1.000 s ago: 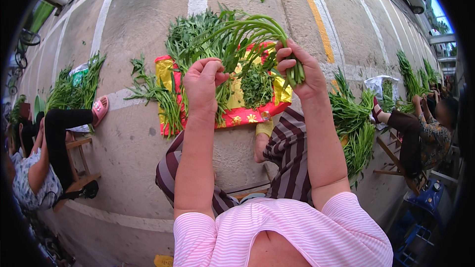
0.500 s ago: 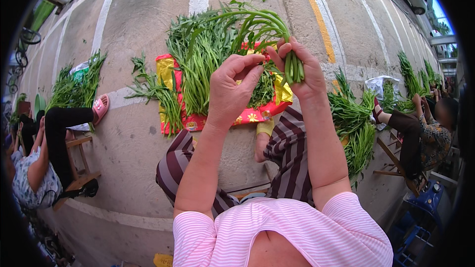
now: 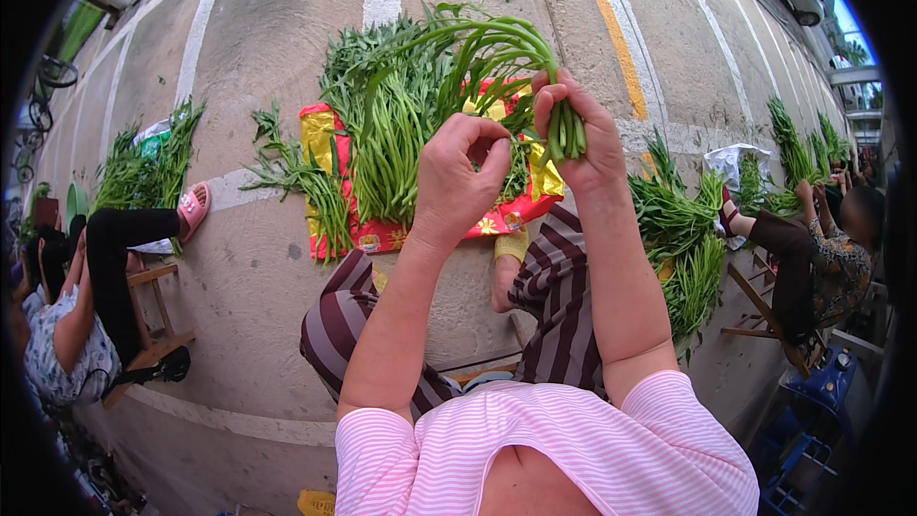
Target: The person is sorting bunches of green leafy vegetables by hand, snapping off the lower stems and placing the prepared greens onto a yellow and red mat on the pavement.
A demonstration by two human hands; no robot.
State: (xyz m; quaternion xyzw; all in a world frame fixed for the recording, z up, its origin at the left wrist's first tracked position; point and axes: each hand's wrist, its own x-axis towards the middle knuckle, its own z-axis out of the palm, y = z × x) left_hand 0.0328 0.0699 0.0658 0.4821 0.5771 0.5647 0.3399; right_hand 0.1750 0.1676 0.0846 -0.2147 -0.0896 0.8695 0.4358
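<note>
Stems (image 3: 565, 134) sit in the right hand (image 3: 594, 145), its fingers wrapped round them, thick ends near, leafy tops bending far and left. Just left, the left hand (image 3: 462, 168) has its fingers pressed together, maybe pinching a thin strand (image 3: 526, 141).

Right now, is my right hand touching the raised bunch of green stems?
Touching. The head view shows your right hand closed around the bunch of green stems.

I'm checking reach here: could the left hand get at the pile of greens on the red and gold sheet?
Probably yes: the left hand appears close to the pile of greens, with nothing visible between them; the right hand holds its bunch farther right.
</note>
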